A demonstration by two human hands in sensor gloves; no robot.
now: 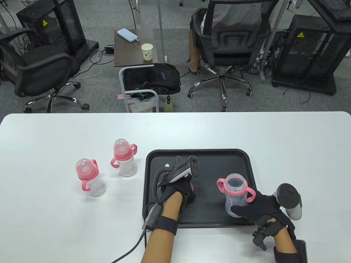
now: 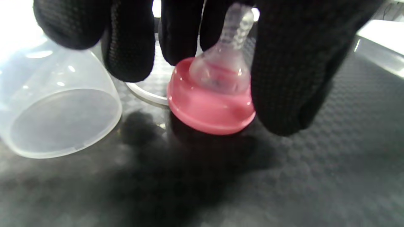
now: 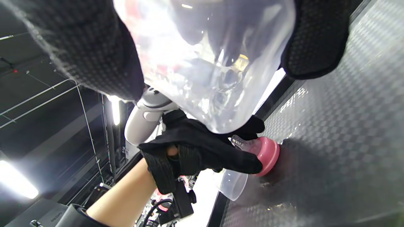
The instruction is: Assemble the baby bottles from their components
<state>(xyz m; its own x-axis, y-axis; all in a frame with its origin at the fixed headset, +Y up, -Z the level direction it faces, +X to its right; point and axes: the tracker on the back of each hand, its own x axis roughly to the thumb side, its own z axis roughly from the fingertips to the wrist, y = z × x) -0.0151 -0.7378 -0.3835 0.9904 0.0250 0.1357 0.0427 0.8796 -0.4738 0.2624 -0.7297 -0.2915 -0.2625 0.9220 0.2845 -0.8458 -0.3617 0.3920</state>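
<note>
A white worktop (image 1: 54, 131) carries a black tray (image 1: 246, 161) with a raised rim and a textured floor, and left of the tray stand two finished baby bottles (image 1: 124, 161), each upright with a clear body, pink handled collar and clear domed cap, the nearer one (image 1: 90, 178) standing apart toward the left. Over the tray's right part the right hand (image 1: 260, 209) holds an open bottle body (image 1: 235, 196), fingers and thumb curled round its clear lower half; the body stands nearly upright, its long axis vertical, mouth upward, with a pink handled ring at the neck. In the right wrist view its base appears just above the tray floor, though contact cannot be told. On the tray's left part the left hand (image 1: 178, 189) pinches a pink screw ring with a clear teat (image 2: 217, 91) between thumb and fingers; the ring sits flat on the tray, teat pointing up. Beside it a clear domed cap (image 2: 60, 116) lies on its side, opening toward the wrist camera. From the table view the glove and tracker hide the ring almost wholly.
</note>
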